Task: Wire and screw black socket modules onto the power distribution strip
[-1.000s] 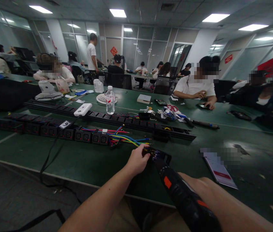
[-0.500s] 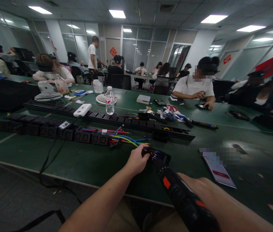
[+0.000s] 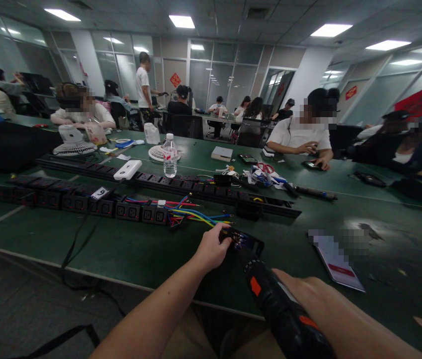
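One black end piece is located at the near side of the counter, just right of the loose coloured wires of the socket strip. Left hand: pinches the left end of the end piece. Right hand: grasps the power driver, nose directed at the end piece; bit contact is not discernible. Phone: on the counter, right of the power driver.

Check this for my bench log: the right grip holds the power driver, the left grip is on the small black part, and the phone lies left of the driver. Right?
Not quite: the head view shows the phone to the right of the power driver. The rest stands: the right grip holds the driver, and the left grip is on the small black part.
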A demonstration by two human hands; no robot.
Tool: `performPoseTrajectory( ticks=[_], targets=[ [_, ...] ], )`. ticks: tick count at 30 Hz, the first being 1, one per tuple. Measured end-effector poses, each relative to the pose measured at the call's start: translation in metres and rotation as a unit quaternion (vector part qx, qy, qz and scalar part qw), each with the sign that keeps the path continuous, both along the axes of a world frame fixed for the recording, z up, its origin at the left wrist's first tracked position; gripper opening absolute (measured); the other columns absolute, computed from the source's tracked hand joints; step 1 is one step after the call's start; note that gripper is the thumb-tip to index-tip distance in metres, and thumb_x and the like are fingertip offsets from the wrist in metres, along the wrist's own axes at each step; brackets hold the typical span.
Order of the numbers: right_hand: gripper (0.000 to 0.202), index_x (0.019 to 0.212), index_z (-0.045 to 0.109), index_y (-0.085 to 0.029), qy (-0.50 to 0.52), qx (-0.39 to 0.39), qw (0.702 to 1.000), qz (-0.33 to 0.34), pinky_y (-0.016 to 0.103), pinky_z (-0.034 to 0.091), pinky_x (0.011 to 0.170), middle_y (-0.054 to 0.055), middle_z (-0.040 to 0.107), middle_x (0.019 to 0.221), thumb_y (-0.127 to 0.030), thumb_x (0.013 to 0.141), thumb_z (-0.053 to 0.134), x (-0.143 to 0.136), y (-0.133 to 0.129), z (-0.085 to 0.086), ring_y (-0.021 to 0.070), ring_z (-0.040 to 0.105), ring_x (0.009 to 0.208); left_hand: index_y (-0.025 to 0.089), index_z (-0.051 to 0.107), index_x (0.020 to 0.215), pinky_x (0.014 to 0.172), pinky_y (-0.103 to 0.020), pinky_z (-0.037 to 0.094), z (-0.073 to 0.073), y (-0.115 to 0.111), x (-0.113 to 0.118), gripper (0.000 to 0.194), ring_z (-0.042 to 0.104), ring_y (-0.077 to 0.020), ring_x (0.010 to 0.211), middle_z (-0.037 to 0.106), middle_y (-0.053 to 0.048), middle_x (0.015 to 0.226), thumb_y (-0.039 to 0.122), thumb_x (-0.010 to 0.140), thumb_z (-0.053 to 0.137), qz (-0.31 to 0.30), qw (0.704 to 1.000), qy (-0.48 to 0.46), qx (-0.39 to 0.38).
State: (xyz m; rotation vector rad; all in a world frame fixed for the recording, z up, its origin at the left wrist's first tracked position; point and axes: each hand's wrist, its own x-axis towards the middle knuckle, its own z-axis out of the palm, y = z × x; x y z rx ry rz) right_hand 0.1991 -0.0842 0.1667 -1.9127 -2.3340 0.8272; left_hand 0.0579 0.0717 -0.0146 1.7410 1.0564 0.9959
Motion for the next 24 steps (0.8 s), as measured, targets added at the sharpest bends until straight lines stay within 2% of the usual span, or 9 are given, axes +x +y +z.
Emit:
performPoseTrajectory(
  ticks=[4,11,17,24],
  targets=[
    [0.034,0.115,0.061,-0.016,0.0,-0.022,1.0,0.0,0.028,0.052,0.079,0.009,0.065,0.101,-0.025,0.083,0.058,0.001,0.0011,0.0002,0.0223,0.064,0.089,0.022,0.061,0.113,0.079,-0.028,0.051,0.0014,-0.0007,-0.0002,0.031,0.066,-0.0174,0.087,0.071,-0.003,0.099,0.018,0.082,0.059,0.001,1.0,-0.001,0.001],
    [0.033,0.111,0.062,-0.016,-0.022,-0.025,0.999,-0.01,0.031,0.052,0.083,0.01,0.065,0.1,-0.02,0.078,0.06,-0.0004,0.0008,0.0004,0.0225,0.064,0.086,0.023,0.061,0.113,0.081,-0.029,0.051,0.0014,-0.0004,0.0002,0.032,0.066,-0.0181,0.089,0.071,-0.003,0.101,0.017,0.082,0.06,0.004,1.0,-0.005,0.002],
    [0.034,0.113,0.061,-0.015,-0.03,-0.02,0.999,-0.007,0.031,0.051,0.086,0.01,0.064,0.1,-0.022,0.08,0.06,-0.0041,-0.0001,-0.0004,0.0227,0.063,0.085,0.023,0.06,0.114,0.079,-0.029,0.052,-0.001,0.0005,0.0011,0.032,0.066,-0.0178,0.087,0.071,-0.003,0.098,0.018,0.082,0.06,-0.001,1.0,-0.007,-0.002],
    [0.035,0.114,0.061,-0.016,-0.062,-0.027,0.998,-0.007,0.032,0.052,0.086,0.01,0.064,0.103,-0.021,0.079,0.062,-0.004,-0.0015,-0.0005,0.0245,0.063,0.089,0.023,0.06,0.114,0.083,-0.03,0.051,-0.0009,0.0005,0.0011,0.033,0.066,-0.0188,0.092,0.07,-0.004,0.102,0.017,0.082,0.06,0.002,1.0,-0.01,0.002]
  ],
)
